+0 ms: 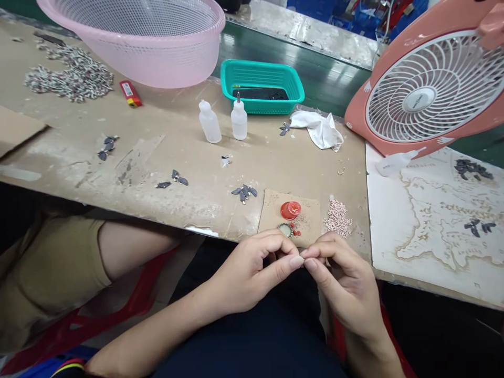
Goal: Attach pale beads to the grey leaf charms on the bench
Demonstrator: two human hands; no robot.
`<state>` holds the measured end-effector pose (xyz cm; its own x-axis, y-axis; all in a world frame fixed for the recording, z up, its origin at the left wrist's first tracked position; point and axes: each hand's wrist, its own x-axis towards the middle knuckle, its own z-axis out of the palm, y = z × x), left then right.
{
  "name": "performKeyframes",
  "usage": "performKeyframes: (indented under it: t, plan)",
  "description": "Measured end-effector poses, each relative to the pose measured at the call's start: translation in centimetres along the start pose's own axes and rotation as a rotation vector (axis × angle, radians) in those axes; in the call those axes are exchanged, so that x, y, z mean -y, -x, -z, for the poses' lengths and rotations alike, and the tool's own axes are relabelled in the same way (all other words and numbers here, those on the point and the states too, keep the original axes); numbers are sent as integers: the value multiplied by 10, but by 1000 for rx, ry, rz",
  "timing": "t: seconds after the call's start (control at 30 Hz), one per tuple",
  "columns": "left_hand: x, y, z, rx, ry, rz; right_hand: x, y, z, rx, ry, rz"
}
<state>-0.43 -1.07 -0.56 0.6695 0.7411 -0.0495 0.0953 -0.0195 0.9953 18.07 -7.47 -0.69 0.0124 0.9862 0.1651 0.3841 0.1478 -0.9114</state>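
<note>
My left hand [260,270] and my right hand [346,278] meet fingertip to fingertip at the table's front edge. Both are closed in a pinch; whatever lies between the fingertips is too small or hidden to make out. Just beyond them is a cardboard square [271,210] bearing a small red cup [290,210], a bottle cap [285,230] and some tiny red bits [296,231]. To its right lies a pile of small pinkish beads [337,217]. A cluster of dark grey leaf-shaped pieces [244,193] rests left of the cardboard.
Two squeeze bottles [210,123] stand mid-table, before a green basket [262,107] holding a phone. A pink basket [177,63] and a fan [419,100] flank them. Further left are a red box [129,94] and heaped small pieces [74,73]. Another person's leg [134,239] is at left.
</note>
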Motion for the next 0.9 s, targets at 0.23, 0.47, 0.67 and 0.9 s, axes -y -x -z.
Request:
performKeyframes:
  t: [0.23, 0.47, 0.67, 0.9]
  plan:
    - [11, -4, 28, -76, -244, -80, 2, -10, -3, -33, 155, 49]
    - [27, -30, 88, -473, -1037, 104, -9, -28, -4, -333, 351, -27]
    - [23, -35, 95, -354, -1164, 103, -17, -41, -8, -307, 435, -42]
    - [29, -32, 90, -373, -1368, 43, -19, -48, -14, -281, 505, -66]
